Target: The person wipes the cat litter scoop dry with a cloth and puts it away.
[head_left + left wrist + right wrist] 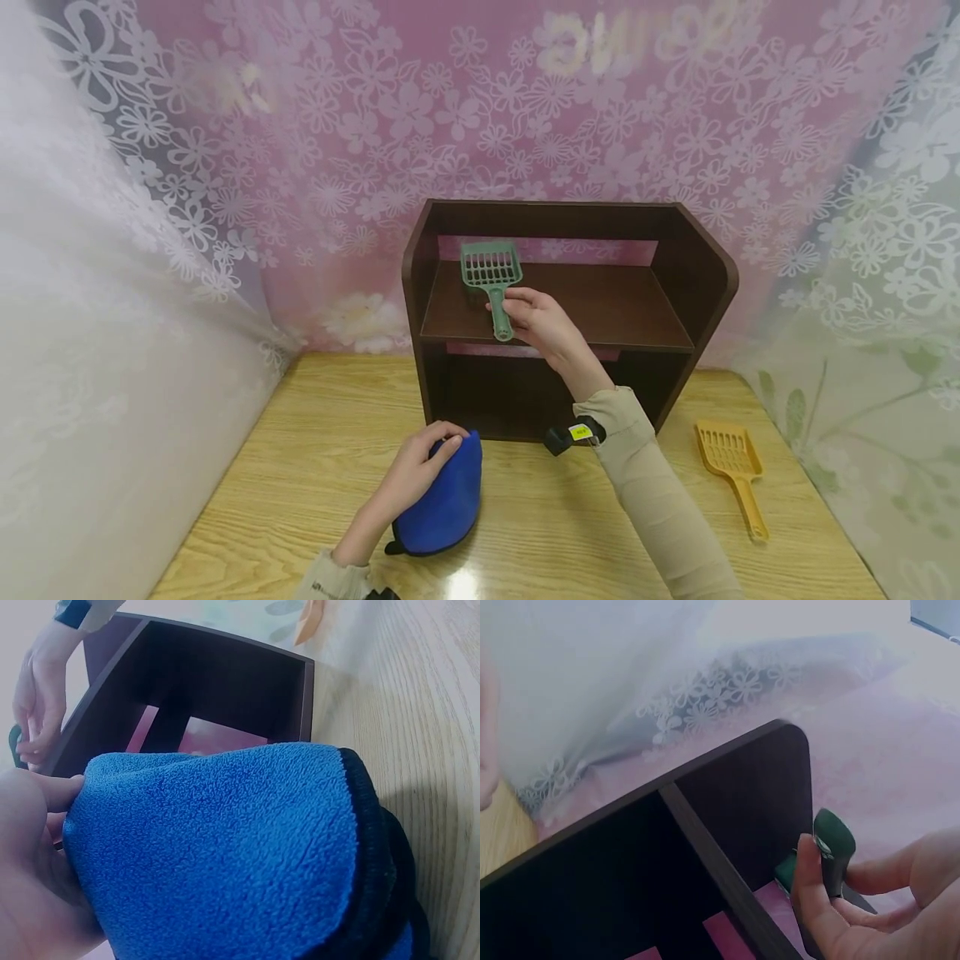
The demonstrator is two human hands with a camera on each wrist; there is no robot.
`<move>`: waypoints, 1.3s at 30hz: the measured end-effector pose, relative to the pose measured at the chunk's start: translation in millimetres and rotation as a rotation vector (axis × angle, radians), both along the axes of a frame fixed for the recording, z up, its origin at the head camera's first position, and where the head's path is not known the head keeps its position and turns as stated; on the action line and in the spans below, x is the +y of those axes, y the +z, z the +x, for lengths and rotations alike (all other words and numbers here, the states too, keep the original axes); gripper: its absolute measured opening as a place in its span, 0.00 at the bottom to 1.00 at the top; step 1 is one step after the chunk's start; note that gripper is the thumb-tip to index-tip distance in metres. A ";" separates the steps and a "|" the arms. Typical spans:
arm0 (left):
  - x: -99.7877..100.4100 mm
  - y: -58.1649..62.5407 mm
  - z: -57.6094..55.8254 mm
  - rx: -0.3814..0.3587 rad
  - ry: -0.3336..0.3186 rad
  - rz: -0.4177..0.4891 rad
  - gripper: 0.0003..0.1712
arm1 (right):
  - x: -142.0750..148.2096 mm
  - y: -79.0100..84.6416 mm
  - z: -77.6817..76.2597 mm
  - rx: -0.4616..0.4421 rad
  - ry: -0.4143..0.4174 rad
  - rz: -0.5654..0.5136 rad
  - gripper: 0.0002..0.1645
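Observation:
A green slotted litter scoop (501, 312) is held by its handle in my right hand (546, 327), over the left part of the upper shelf (585, 300). In the right wrist view, thumb and fingers pinch the scoop's handle (835, 844), and most of its head is hidden. My left hand (416, 467) grips a folded blue cloth (450, 504) by its edge, in front of the shelf unit's lower left corner. Close up in the left wrist view, the blue cloth (225, 847) shows a fuzzy face and a black border, with the left thumb along its side.
A dark brown two-tier shelf unit (705, 258) stands at the back of the wooden table (330, 400). To its right lies a yellow slotted scoop (735, 471), handle toward the front. Flowered curtains (337, 167) hang behind and on both sides.

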State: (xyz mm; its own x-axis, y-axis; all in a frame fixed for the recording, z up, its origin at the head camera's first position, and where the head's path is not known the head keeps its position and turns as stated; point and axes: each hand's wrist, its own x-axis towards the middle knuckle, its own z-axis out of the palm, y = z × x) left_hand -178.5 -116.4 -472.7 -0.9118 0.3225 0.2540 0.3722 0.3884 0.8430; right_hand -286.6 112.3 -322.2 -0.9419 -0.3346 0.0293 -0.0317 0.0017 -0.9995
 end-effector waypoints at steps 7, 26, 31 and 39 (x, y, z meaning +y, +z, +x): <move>1.3 -0.4 0.3 0.000 0.000 -0.006 0.13 | -9.9 2.4 -10.1 -0.040 -0.045 0.051 0.31; 6.7 -0.6 2.4 0.087 0.039 -0.030 0.11 | -16.1 1.1 -36.3 -0.041 -0.104 0.116 0.26; 6.7 -1.1 1.7 0.088 0.039 -0.028 0.11 | -16.2 1.0 -36.4 -0.035 -0.116 0.126 0.24; 5.9 -1.0 1.6 0.084 0.055 -0.023 0.11 | -8.2 -0.7 -28.9 0.046 -0.180 0.133 0.20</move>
